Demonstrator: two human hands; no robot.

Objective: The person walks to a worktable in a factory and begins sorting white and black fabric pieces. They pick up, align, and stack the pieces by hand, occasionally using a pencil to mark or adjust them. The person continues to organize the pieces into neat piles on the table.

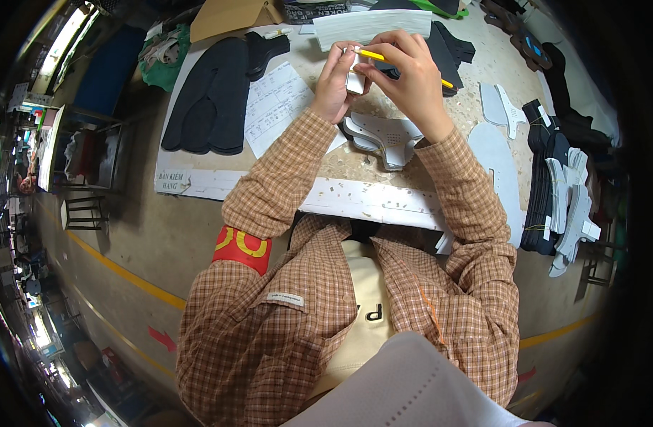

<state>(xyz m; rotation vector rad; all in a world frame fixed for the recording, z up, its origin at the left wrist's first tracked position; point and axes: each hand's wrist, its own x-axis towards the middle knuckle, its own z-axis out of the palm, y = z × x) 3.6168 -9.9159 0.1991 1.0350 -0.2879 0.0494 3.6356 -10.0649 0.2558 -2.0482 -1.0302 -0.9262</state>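
Both my hands are raised over the far middle of the worktable. In my left hand (333,89) is a small white rectangular piece (355,82); its kind cannot be made out. My right hand (414,77) grips a slim yellow pencil-like stick (371,55), which slants across its fingers and comes out beyond the palm. The right thumb and fingertips also meet the white piece, close to the left fingers. Just below the hands lies a stack of grey perforated cut pieces (387,139). A handwritten paper sheet (276,103) rests left of them.
Large black cut pieces (211,99) are stacked at the table's left (180,179). Bundled black and white pieces (554,178) lie along the right edge. A large pale piece (491,153) sits right of my forearm. At the back stand a cardboard box (230,16) and white sheet (369,30).
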